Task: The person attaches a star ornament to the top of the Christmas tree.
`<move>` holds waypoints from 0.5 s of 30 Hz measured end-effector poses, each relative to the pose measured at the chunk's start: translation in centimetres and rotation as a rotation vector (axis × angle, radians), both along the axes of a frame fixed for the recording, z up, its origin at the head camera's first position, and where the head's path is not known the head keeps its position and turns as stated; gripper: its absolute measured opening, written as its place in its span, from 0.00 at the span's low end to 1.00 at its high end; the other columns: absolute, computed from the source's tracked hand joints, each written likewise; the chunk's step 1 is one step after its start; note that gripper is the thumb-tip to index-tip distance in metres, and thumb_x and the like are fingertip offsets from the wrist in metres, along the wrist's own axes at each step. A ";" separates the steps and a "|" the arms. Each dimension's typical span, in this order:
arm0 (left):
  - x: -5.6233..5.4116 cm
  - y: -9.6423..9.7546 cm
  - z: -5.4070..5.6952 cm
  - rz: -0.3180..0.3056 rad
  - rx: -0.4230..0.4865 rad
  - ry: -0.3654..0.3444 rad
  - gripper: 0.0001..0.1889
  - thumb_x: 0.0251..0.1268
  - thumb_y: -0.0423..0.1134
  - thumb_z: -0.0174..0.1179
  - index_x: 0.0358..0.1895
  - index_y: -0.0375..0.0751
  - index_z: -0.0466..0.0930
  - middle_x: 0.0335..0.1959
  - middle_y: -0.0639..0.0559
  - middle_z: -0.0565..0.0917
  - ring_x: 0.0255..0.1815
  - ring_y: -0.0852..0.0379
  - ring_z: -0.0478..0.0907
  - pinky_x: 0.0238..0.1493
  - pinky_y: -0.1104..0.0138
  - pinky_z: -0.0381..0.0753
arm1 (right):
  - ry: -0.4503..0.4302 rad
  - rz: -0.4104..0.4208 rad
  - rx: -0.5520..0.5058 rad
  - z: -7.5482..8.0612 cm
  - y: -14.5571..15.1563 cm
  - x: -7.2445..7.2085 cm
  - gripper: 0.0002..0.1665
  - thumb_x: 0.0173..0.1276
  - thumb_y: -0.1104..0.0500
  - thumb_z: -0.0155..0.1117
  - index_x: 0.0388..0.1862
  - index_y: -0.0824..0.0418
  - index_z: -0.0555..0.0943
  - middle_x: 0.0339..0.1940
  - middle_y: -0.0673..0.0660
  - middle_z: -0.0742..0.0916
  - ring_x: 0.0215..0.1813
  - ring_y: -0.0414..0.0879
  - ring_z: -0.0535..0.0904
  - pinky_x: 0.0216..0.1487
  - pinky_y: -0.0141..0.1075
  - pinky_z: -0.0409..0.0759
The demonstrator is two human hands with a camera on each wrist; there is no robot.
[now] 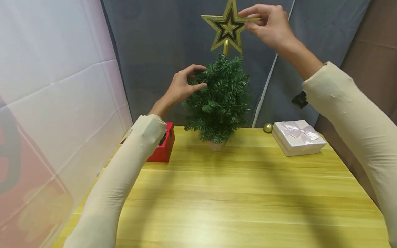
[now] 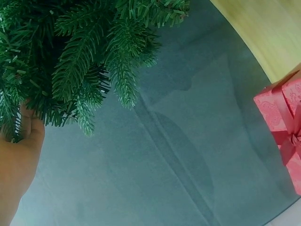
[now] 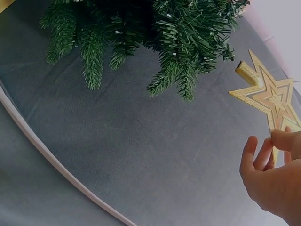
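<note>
Gold five-pointed star [image 1: 228, 27] hangs by our green artificial tree [image 1: 224, 91] near the worktop's [image 1: 223, 193] far edge, our right hand [image 1: 273, 27] pinching one tip, presumably freeing its socket [image 1: 226, 47]; our left hand's [image 1: 180, 85] hold is unclear.

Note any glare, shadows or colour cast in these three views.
Head: glare on the table near the bottom, broad soft shadows either side; left wrist: backdrop tinted teal; right wrist: greyer backdrop, upper-right corner washed out, star pale.
</note>
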State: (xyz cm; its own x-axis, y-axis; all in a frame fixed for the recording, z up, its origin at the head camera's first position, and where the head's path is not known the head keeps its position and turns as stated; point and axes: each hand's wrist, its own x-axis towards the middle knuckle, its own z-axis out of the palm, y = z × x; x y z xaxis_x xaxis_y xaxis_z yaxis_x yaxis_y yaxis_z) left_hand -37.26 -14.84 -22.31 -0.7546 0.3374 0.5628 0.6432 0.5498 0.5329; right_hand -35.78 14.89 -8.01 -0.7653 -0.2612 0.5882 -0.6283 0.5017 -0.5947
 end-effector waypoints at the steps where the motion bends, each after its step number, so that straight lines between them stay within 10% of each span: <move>1: 0.0 0.0 0.0 0.000 0.001 -0.001 0.28 0.69 0.44 0.72 0.71 0.56 0.77 0.71 0.57 0.77 0.55 0.53 0.78 0.52 0.56 0.79 | -0.003 -0.003 -0.002 0.0 0.0 -0.1 0.19 0.78 0.58 0.64 0.65 0.49 0.85 0.62 0.50 0.85 0.54 0.35 0.82 0.59 0.31 0.75; 15: 0.1 0.2 -0.2 0.006 0.000 -0.012 0.29 0.68 0.44 0.72 0.71 0.57 0.76 0.70 0.57 0.77 0.55 0.54 0.78 0.52 0.57 0.79 | -0.011 -0.019 -0.038 -0.6 -0.6 -1.3 0.19 0.78 0.59 0.63 0.65 0.50 0.85 0.63 0.53 0.86 0.51 0.35 0.84 0.50 0.29 0.73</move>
